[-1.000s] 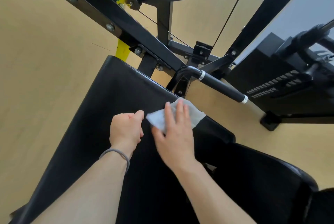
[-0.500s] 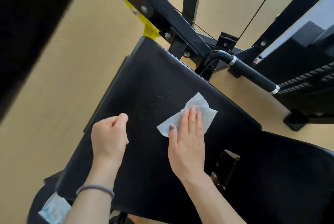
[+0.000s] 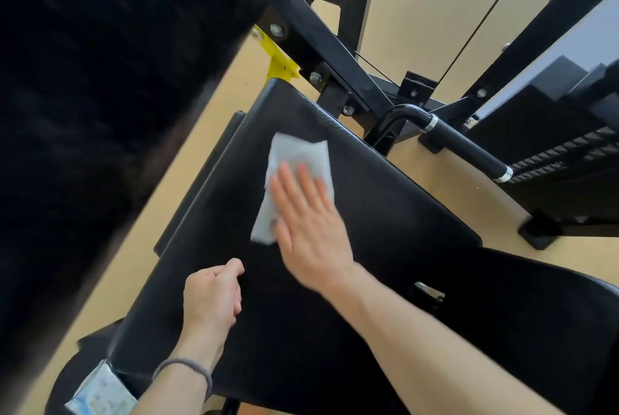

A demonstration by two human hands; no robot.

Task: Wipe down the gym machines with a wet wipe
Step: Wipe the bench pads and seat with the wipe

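The right hand (image 3: 310, 230) lay flat with straight fingers on the white wet wipe (image 3: 294, 180), pressing it against the black padded bench (image 3: 385, 213). The wipe sat in the upper middle of the pad; its lower right part was hidden under the palm, and its edges were softened by motion blur. At about 7 o'clock from it, the left hand (image 3: 214, 297) rested on the pad with its fingers curled into a loose fist; whether anything was inside the fist could not be told. A grey band (image 3: 187, 367) circled that wrist.

At 2 o'clock from the right hand a black handle bar (image 3: 465, 146) with two silver rings stuck out beside the pad's far edge. The black frame beam (image 3: 331, 46) with its bolts ran diagonally at 12 o'clock, and a yellow bracket (image 3: 281, 63) showed partly behind it. At 3 o'clock a second dark pad (image 3: 536, 331) was cut off by the picture's edge. A large, blurred black mass (image 3: 100, 96) filled the side from 9 to 11 o'clock; what it was could not be made out. At 7 o'clock, at the bottom edge, a pale packet (image 3: 100, 394) was half cut off, its print unreadable. The floor (image 3: 469, 187) was tan.
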